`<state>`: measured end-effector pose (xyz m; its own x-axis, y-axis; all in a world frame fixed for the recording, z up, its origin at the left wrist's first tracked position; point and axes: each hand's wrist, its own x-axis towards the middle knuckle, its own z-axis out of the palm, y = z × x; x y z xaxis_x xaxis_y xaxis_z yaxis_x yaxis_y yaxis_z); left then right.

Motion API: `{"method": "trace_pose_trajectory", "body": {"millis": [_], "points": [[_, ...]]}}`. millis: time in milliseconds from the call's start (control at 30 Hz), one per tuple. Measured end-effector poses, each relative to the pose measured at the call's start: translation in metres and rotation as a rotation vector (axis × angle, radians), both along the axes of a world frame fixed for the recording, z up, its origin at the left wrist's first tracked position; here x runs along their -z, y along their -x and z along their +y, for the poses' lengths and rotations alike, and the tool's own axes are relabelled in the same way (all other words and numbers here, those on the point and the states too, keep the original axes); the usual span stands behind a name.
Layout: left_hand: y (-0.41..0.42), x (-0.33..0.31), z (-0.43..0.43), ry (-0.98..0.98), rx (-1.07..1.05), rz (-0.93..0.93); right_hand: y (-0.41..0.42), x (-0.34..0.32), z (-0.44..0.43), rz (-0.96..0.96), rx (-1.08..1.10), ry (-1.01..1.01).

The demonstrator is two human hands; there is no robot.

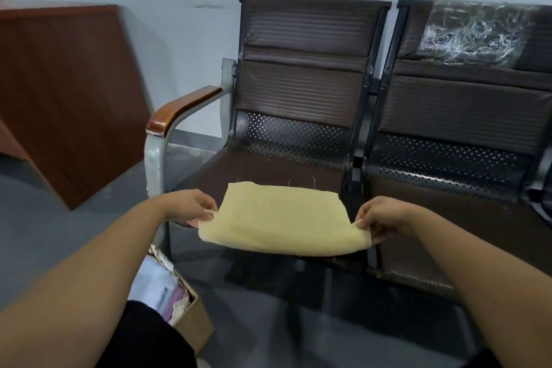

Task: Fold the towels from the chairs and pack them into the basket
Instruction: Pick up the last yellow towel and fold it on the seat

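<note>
At the chair seat (268, 167) front edge: left grip (191, 207) and right grip (385, 216) pinch yellow towel (280, 218) ends; align edges squarely.

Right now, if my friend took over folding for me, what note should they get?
Left grip pinches the left end of the yellow towel. Right grip pinches the right end. The towel looks folded over once and is held over the left chair. The basket on the floor at the left already holds folded cloths. Still to do: finish folding, then pack it in.
</note>
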<state>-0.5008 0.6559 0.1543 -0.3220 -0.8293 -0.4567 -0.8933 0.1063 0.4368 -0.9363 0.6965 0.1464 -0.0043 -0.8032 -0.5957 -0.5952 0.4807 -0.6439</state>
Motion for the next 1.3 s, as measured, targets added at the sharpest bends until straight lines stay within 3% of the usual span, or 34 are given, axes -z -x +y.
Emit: {"method": "trace_pose_trajectory", "body": {"millis": [267, 433, 567, 733, 900, 1067, 1300], "points": [[0.025, 0.013, -0.045, 0.521, -0.355, 0.093, -0.008, 0.021, -0.043, 0.131, 0.258, 0.378], [0.044, 0.03, -0.084, 0.586, -0.507, 0.207, -0.018, 0.035, -0.086, 0.075, 0.438, 0.402], [0.05, 0.041, -0.111, 0.529, -0.568, 0.42, -0.025, 0.047, -0.117, -0.041, 0.528, 0.419], [0.043, 0.074, -0.124, 0.398, -0.559, 0.111, -0.065, 0.062, -0.113, 0.295, 0.05, 0.411], [0.046, 0.087, -0.116, 0.144, -0.598, -0.104, -0.136, 0.086, -0.101, 0.431, -0.404, 0.425], [0.067, 0.088, -0.105, 0.052, -0.529, -0.16, -0.166, 0.118, -0.085, 0.515, -0.448, 0.388], [0.063, 0.077, -0.098, -0.013, -0.659, 0.059, -0.155, 0.127, -0.086, 0.526, -0.509, 0.437]]}}
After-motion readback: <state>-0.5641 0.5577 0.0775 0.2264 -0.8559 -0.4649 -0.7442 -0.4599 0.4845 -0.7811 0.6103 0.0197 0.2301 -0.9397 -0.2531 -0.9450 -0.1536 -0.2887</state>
